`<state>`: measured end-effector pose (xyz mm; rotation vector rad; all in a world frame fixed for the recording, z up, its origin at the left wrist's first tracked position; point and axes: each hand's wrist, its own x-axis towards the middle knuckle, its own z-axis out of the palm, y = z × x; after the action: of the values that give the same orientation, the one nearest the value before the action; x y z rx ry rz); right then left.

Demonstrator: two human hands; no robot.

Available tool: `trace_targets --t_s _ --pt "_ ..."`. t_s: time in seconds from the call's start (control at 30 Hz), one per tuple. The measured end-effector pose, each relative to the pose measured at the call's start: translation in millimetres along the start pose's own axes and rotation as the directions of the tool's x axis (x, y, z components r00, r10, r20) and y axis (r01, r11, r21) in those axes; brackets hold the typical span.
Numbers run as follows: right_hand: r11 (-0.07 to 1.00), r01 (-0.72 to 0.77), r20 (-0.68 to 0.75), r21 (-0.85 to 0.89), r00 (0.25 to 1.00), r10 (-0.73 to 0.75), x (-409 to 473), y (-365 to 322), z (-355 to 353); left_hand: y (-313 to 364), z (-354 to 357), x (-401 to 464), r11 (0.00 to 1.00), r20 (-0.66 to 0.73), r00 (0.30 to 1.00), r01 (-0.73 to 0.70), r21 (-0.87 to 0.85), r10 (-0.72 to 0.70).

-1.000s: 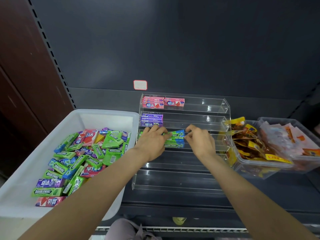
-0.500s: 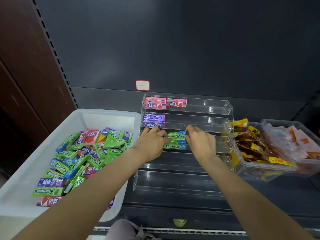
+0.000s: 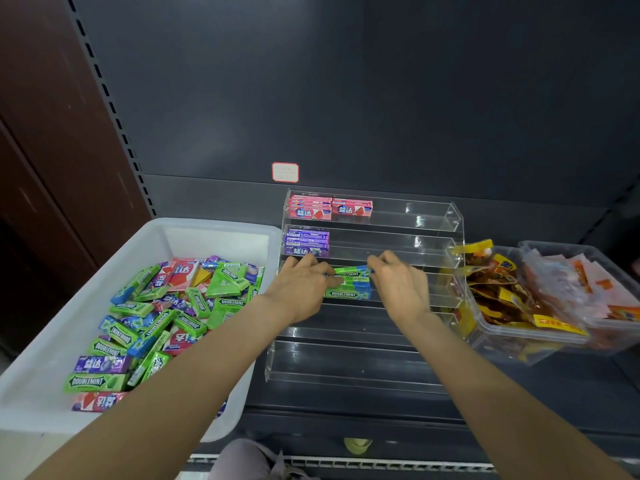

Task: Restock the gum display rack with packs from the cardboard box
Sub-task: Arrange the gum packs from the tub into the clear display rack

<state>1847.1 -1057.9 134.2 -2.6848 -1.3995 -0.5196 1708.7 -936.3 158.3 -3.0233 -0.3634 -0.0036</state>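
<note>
At nine o'clock sits the white plastic bin (image 3: 45, 341) that serves as the supply box, with a loose heap of green, blue, purple and pink gum packs (image 3: 156, 320) across its floor; many dozens remain, so most of the restocking is judged to be ahead.

Toward the centre stands the clear acrylic stepped display rack (image 3: 363, 365). Its top tier, at twelve o'clock, carries two short stacks of pink gum packs (image 3: 329, 207) at its left end. The tier below holds one stack of purple gum packs (image 3: 306, 242), also at the left. The rest of both tiers is bare, and the two lowest tiers at six o'clock hold nothing.

On the third tier lies a small stack of green Doublemint gum packs (image 3: 349, 285). The left hand (image 3: 301, 289) reaches in from eight o'clock with fingers curled against the left end of that stack, thumb touching the topmost pack. The right hand (image 3: 401, 285) comes from four o'clock and pinches the right end of the same topmost pack, which lies slightly tilted and not yet squared with those beneath.

At three o'clock two clear plastic tubs of snack sachets (image 3: 512, 299) rest on the dark shelf (image 3: 346, 403).
</note>
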Motion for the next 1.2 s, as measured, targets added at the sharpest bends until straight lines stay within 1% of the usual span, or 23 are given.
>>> trace_targets --t_s 0.07,0.13,0.27,0.4,0.57,0.83,1.0,1.1,1.2 --pt "0.999 -0.035 0.004 0.040 0.999 0.035 0 -1 0 1 0 0 1.000 -0.001 1.000 0.001 -0.003 -0.001" --pt "0.996 -0.053 -0.023 0.071 0.998 0.055 0 -2 2 1 0 -1 1.000 0.001 1.000 0.003 -0.002 -0.003" --pt "0.995 -0.037 -0.075 0.090 0.996 0.044 -1 -3 7 1 0 -1 1.000 -0.007 1.000 0.003 -0.002 -0.003" --pt "0.998 -0.024 -0.039 0.064 0.999 0.026 -1 -2 5 4 -3 1 1.000 -0.022 1.000 -0.004 -0.010 0.004" --pt "1.000 0.003 0.038 -0.002 0.999 -0.003 0 -1 -3 1 -7 2 0.998 0.003 1.000 0.014 -0.060 -0.014" --pt "0.998 -0.066 0.105 -0.026 0.992 0.068 2 2 -9 1 -6 -2 0.998 0.029 1.000 0.012 -0.058 -0.010" --pt "0.989 -0.100 0.105 0.110 0.990 0.089 1 1 -11 1 -8 -1 0.999 0.037 0.999 0.009 -0.052 -0.007" --pt "0.980 -0.073 0.121 0.185 0.991 0.051 1 -3 -15 0 -8 1 0.997 0.042 0.999 0.016 -0.070 -0.013" --pt "0.972 -0.052 0.133 0.231 0.991 0.021 0 -3 -18 0 -5 1 0.990 0.037 0.999 0.038 -0.135 -0.033"
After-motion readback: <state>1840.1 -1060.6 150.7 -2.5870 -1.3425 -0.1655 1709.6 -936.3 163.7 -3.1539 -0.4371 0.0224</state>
